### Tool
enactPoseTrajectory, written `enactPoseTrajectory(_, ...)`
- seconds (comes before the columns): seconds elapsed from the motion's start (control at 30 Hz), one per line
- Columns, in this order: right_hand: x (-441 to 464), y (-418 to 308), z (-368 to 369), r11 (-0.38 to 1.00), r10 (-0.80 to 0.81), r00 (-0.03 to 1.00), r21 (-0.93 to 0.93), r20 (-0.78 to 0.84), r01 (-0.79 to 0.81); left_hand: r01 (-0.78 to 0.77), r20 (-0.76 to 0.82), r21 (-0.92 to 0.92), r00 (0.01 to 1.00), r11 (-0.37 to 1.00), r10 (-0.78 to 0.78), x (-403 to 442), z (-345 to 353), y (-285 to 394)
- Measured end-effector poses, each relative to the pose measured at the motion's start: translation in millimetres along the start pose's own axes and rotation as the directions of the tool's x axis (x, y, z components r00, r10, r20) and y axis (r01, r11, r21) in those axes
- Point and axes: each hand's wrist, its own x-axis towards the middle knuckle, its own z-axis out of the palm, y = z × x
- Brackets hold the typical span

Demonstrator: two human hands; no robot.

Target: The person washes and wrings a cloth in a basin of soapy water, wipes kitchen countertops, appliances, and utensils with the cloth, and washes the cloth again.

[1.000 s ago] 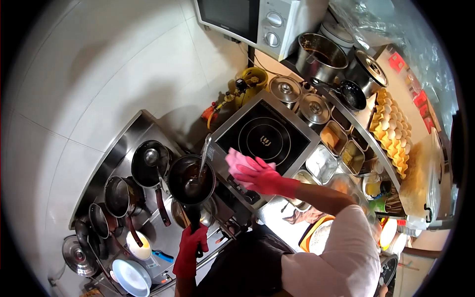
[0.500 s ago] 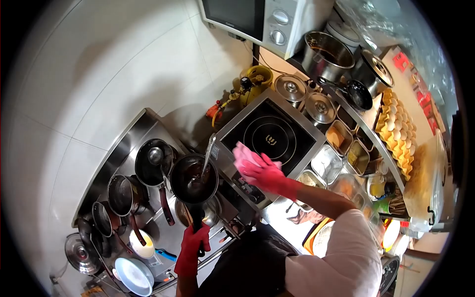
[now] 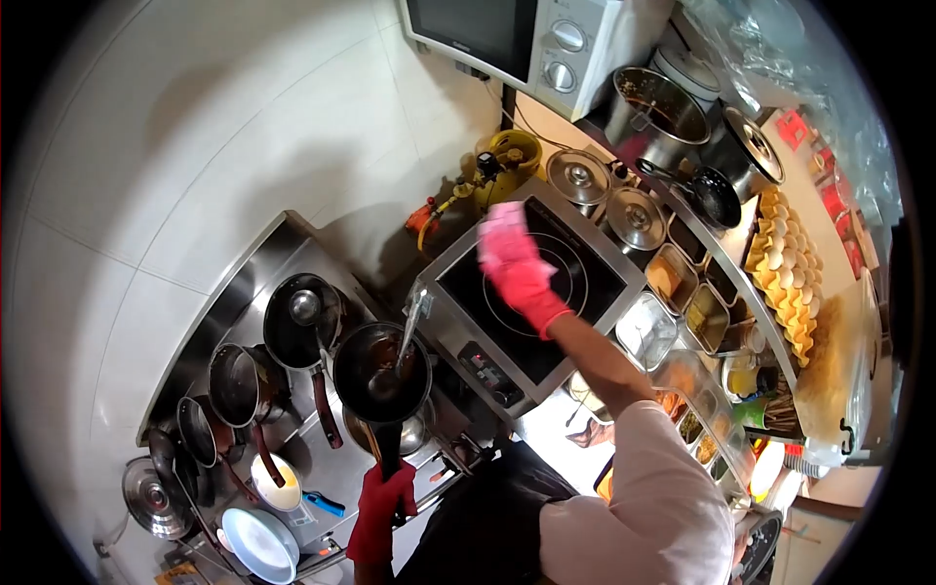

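My left hand (image 3: 382,509), in a red glove, is wrapped round the black handle of a dark pan (image 3: 382,336). Dark sauce and a metal ladle (image 3: 410,322) are inside that pan. Over the upper left part of the black induction cooktop (image 3: 585,283), my right hand (image 3: 517,268) in a pink-red glove presses a pink cloth (image 3: 504,219). The fingers on the cloth are partly blurred. Below the hand, the cooktop's control panel (image 3: 487,370) shows.
Several pans, one of them a dark pan with a ladle (image 3: 297,336), stand at the left beside a pale blue bowl (image 3: 260,546). A microwave (image 3: 561,58), lidded pots (image 3: 636,218), food containers (image 3: 707,317) and an egg tray (image 3: 783,283) line the back and right.
My right hand has moved with the cloth from the cooktop's lower left edge up towards its far corner. My left hand has stayed on the pan handle.
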Motion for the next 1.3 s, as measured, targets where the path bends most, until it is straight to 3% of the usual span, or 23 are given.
enactPoseTrajectory(0.03, -9.7, 7.9, -17.1, 0.586, 0.111, 0.993, -0.810, 0.049, -0.025, 0.008, -0.003, -0.008, 1.000, 1.000, -0.008, -3.9, 4.2, 3.0)
enactPoseTrajectory(0.07, -21.5, 23.2, -5.2, -0.092, 0.294, 0.956, -0.994, 0.022, 0.051, 0.030, 0.006, -0.001, 1.000, 1.000, -0.030, -5.5, 7.6, 7.5)
enactPoseTrajectory(0.1, -28.3, 40.8, 7.4, -0.696, 0.417, 0.901, -0.679, -0.118, 0.233, 0.041, 0.007, -0.002, 0.999, 0.999, -0.041, -5.3, 9.9, 13.6)
enactPoseTrajectory(0.13, -35.7, 56.4, 15.6, -0.907, 0.410, 0.862, -0.033, -0.299, 0.420, 0.053, 0.004, -0.004, 0.999, 0.999, -0.053, -5.3, 9.4, 18.0)
enactPoseTrajectory(0.17, -47.2, 47.6, 28.3, -0.888, 0.454, 0.838, -0.073, -0.304, 0.454, 0.029, 0.018, -0.010, 0.999, 1.000, -0.029, 0.4, 5.3, 11.0)
enactPoseTrajectory(0.27, -37.7, 35.0, 65.5, -0.990, 0.053, 0.979, -0.140, -0.197, 0.025, 0.019, 0.017, 0.084, 1.000, 0.996, -0.020, -2.9, 3.7, 20.7)
enactPoseTrajectory(0.33, -60.4, -31.9, 106.0, -0.933, -0.221, 0.872, 0.356, -0.438, -0.058, 0.046, 0.003, 0.033, 0.999, 0.998, -0.046, -8.5, 2.6, 21.4)
enactPoseTrajectory(0.37, -84.6, -111.1, 61.5, -0.850, -0.044, 0.995, 0.526, -0.094, 0.012, 0.066, -0.002, 0.000, 0.998, 0.998, -0.066, -11.4, 1.8, 18.1)
enactPoseTrajectory(0.4, -82.2, -110.3, 84.2, -0.886, -0.064, 0.997, 0.458, 0.038, -0.074, 0.079, -0.004, -0.027, 0.997, 0.996, -0.080, -11.8, 0.6, 16.3)
enactPoseTrajectory(0.6, 36.1, -116.5, 43.3, -0.946, 0.122, 0.986, 0.313, 0.115, 0.081, 0.111, -0.052, -0.063, 0.992, 0.992, -0.115, -12.6, 1.9, -0.1)
enactPoseTrajectory(0.67, 81.5, -105.2, 13.8, -0.934, 0.055, 0.987, 0.356, 0.153, -0.004, 0.139, -0.070, -0.065, 0.987, 0.988, -0.144, -12.1, 5.8, 1.6)
enactPoseTrajectory(0.73, 99.5, -82.2, -10.1, -0.883, 0.115, 0.956, 0.469, 0.268, -0.025, 0.144, -0.091, -0.020, 0.985, 0.989, -0.146, -14.4, 8.2, 2.7)
enactPoseTrajectory(0.83, 100.4, 19.3, 30.7, -0.894, 0.213, 0.959, 0.360, -0.187, 0.268, 0.123, -0.071, -0.014, 0.990, 0.992, -0.124, -11.7, 14.3, -0.2)
enactPoseTrajectory(0.87, 74.2, 49.0, 48.1, -0.928, 0.276, 0.924, 0.176, -0.263, 0.327, 0.111, -0.054, -0.038, 0.992, 0.993, -0.113, -8.6, 14.8, -4.3)
enactPoseTrajectory(0.9, 42.3, 59.3, 28.5, -0.874, 0.470, 0.883, 0.144, 0.008, 0.464, 0.094, -0.041, -0.061, 0.994, 0.994, -0.097, -5.3, 15.7, -4.6)
enactPoseTrajectory(0.93, 23.4, 77.3, 38.1, -0.847, 0.523, 0.852, 0.089, -0.037, 0.524, 0.078, -0.024, -0.061, 0.997, 0.995, -0.079, -2.7, 17.9, -1.7)
enactPoseTrajectory(1.0, -9.8, 45.5, 13.3, -0.859, 0.511, 0.854, -0.029, -0.096, 0.511, 0.057, 0.004, -0.060, 0.998, 0.997, -0.057, -2.1, 19.6, 1.9)
enactPoseTrajectory(1.07, -1.6, 13.8, 22.6, -0.880, 0.383, 0.920, 0.268, -0.085, 0.392, 0.055, 0.022, -0.052, 0.998, 0.997, -0.054, -2.1, 18.9, 2.0)
enactPoseTrajectory(1.1, 11.1, -9.8, 39.8, -0.927, 0.213, 0.933, 0.243, -0.289, 0.287, 0.056, 0.028, -0.053, 0.998, 0.997, -0.054, -2.5, 18.3, 0.9)
enactPoseTrajectory(1.13, 11.4, -36.0, 47.1, -0.840, 0.175, 0.973, 0.493, -0.149, 0.227, 0.049, 0.027, -0.052, 0.998, 0.997, -0.048, -3.1, 17.5, -1.1)
enactPoseTrajectory(1.17, 7.5, -77.1, 46.1, -0.797, 0.229, 0.973, 0.573, -0.005, 0.191, 0.045, 0.022, -0.056, 0.999, 0.997, -0.043, -4.4, 16.5, -4.4)
enactPoseTrajectory(1.2, 3.4, -83.6, 77.8, -0.905, 0.106, 0.994, 0.415, 0.002, 0.096, 0.044, 0.012, -0.063, 0.999, 0.997, -0.044, -8.0, 14.1, -8.8)
enactPoseTrajectory(1.3, -48.0, -121.6, 98.2, -0.905, 0.013, 0.999, 0.425, 0.033, -0.002, 0.091, -0.018, -0.060, 0.996, 0.994, -0.092, -16.5, 6.4, -10.5)
